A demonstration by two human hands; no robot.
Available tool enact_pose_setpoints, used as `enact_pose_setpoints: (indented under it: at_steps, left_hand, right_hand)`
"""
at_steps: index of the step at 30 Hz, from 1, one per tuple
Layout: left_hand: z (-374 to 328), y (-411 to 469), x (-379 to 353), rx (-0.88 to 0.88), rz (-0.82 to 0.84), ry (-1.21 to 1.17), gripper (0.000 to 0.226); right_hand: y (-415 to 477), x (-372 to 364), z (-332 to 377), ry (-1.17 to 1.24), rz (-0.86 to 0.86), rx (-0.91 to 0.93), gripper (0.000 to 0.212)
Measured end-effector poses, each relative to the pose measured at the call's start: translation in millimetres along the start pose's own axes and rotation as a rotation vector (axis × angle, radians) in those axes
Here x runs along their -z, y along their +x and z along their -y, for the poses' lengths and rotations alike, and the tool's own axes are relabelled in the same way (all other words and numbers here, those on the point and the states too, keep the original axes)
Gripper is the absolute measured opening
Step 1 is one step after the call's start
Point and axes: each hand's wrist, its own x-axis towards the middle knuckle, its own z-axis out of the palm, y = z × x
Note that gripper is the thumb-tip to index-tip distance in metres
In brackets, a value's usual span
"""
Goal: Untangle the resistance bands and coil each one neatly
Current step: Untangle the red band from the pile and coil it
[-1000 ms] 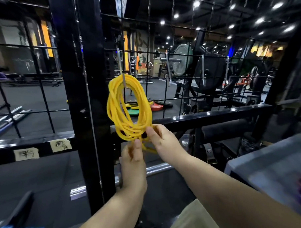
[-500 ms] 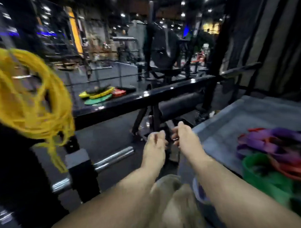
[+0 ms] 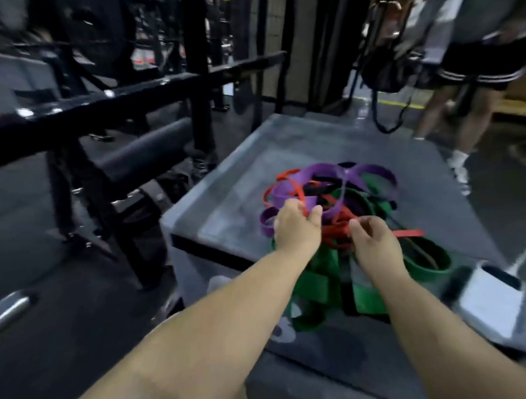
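On top of the grey box (image 3: pixel 283 139) the resistance bands (image 3: pixel 360 196) lie in 1 knotted pile, none coiled yet. The left hand (image 3: pixel 297 229) pinches a red band (image 3: pixel 300 196). The right hand (image 3: pixel 376 246) curls beside it; I cannot tell its grip. Nearly all the work is left

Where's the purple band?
In the head view, right of centre: the purple band lies on the grey box, just beyond the left hand, tangled with the red band and green band.
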Motion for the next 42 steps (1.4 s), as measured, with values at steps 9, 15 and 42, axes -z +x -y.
enact_pose_setpoints:
  at_steps: [9,15,42]
  left_hand:
    - [12,37,-38,0.052,-0.051,-0.136,0.026]
    - [5,33,-40,0.007,0.014,-0.050,0.017]
    - [7,42,-8,-0.273,-0.022,0.069,0.020]
  right_hand:
    - [14,35,-54,-0.487,-0.103,0.216,0.042]
    - [32,33,-35,-0.391,0.067,0.143,0.084]
    - [57,68,-5,0.409,-0.196,0.072,0.029]
